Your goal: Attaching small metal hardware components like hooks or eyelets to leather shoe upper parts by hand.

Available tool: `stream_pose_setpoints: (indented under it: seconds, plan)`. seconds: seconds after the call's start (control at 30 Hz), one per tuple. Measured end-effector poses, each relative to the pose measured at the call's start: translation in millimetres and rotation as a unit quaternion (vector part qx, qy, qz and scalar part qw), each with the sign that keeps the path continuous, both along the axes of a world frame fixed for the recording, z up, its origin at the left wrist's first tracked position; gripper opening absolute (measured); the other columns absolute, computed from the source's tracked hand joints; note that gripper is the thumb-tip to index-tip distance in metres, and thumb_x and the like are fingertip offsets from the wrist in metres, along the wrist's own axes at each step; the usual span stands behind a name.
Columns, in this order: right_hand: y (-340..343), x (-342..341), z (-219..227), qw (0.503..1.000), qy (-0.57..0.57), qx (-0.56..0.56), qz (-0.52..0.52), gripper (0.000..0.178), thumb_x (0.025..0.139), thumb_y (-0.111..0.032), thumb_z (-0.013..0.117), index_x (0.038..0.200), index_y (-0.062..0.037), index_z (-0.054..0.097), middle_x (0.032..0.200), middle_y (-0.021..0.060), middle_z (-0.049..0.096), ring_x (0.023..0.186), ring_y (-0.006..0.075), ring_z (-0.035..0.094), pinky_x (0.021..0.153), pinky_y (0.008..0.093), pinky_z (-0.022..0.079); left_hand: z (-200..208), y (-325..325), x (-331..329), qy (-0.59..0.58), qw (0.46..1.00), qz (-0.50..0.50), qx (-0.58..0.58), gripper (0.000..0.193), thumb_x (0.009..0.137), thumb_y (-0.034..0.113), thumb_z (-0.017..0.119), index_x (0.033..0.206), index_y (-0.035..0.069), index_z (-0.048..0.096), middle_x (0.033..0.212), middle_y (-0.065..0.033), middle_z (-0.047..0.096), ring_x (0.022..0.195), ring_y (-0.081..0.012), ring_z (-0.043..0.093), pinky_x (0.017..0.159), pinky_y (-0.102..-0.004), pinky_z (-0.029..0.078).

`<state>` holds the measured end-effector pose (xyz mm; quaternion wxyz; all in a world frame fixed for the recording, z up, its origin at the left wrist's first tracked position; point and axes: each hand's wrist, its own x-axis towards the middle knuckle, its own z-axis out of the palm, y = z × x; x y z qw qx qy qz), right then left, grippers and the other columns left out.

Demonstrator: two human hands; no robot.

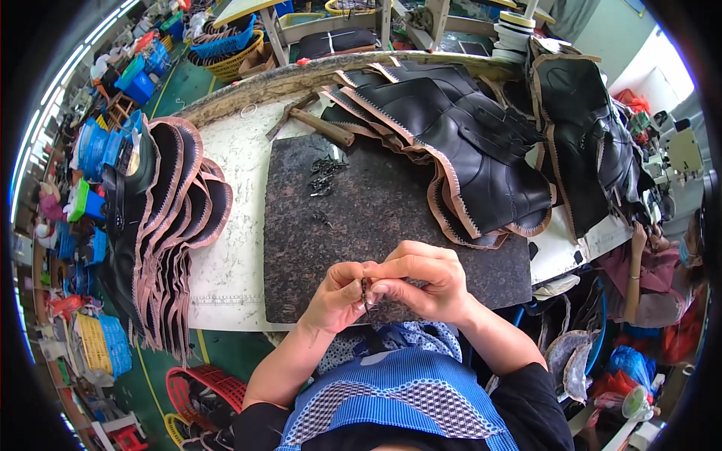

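My left hand (338, 295) and my right hand (421, 282) meet above the front edge of a dark speckled stone slab (376, 210). Between them, the fingertips of both hands pinch a small dark narrow piece (366, 289); its exact kind is too small to make out. A small heap of dark metal pieces (325, 171) lies on the slab, with a single one (322, 218) nearer to me. Beyond them rests a hammer with a wooden handle (322, 126). Overlapping black leather boot uppers (481, 150) with pale zigzag edges cover the slab's back right.
More uppers hang over the white table's left edge in a thick stack (169, 203). Another black pile (579, 128) stands at the right. A red basket (218, 387) is on the floor at lower left. A co-worker (650, 274) sits at the right.
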<state>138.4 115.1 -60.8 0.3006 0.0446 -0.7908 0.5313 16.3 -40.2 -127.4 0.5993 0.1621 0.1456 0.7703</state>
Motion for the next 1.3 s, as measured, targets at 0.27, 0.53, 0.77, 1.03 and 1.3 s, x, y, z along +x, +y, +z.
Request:
stream_pose_setpoints:
  seconds: [0.27,0.53,0.77,1.03,1.3]
  plan:
    - [12.6,23.6,-0.8,0.982,-0.016,-0.168,-0.083,0.016,0.094,0.0,0.072,0.109,0.0033,0.077,0.09,0.0088,0.07,0.073,0.012,0.068,0.064,0.0236,0.055,11.6,43.2,16.3,0.002,1.0,-0.025,-0.01,0.008,0.1,0.014,0.07,0.095,0.007,0.069,0.093,-0.0023,0.063,0.076,-0.0079,0.059,0.071,-0.0242,0.048]
    - [46.8,64.6,-11.5,0.943,0.041,-0.09,-0.317,0.028,0.095,0.008,0.065,0.122,0.0039,0.069,0.094,0.0088,0.069,0.076,0.013,0.069,0.068,0.0237,0.057,65.5,135.3,22.1,0.333,0.94,-0.031,-0.068,0.013,0.099,0.009,0.071,0.109,0.002,0.07,0.103,-0.0011,0.068,0.092,-0.006,0.065,0.079,-0.0219,0.054]
    - [106.7,64.4,-45.4,0.877,-0.004,-0.403,-0.263,0.025,0.102,-0.008,0.066,0.125,0.0001,0.064,0.104,0.008,0.072,0.092,0.0124,0.069,0.084,0.0255,0.057,70.2,283.4,-84.6,0.916,0.378,0.136,0.001,0.09,0.082,0.036,0.077,0.158,0.009,0.036,0.161,-0.0227,0.036,0.152,-0.0358,0.032,0.125,-0.0451,0.028]
    - [113.2,78.7,-56.9,0.867,-0.033,-0.418,-0.268,0.022,0.101,-0.012,0.068,0.121,-0.0016,0.067,0.102,0.0069,0.073,0.087,0.0086,0.068,0.074,0.019,0.054,81.2,307.9,-89.4,0.966,0.254,0.0,-0.055,0.086,0.069,0.066,0.083,0.125,0.006,0.06,0.156,-0.022,0.041,0.155,-0.0399,0.025,0.126,-0.0562,0.017]
    - [97.0,98.4,-43.7,0.857,0.042,-0.444,-0.259,0.028,0.099,-0.005,0.068,0.127,0.0016,0.065,0.105,0.0111,0.074,0.086,0.0123,0.071,0.08,0.023,0.057,126.0,253.9,-67.9,0.95,0.311,-0.007,0.01,0.045,0.07,0.035,0.088,0.094,0.002,0.068,0.091,-0.0176,0.071,0.091,-0.0351,0.07,0.08,-0.0427,0.056]
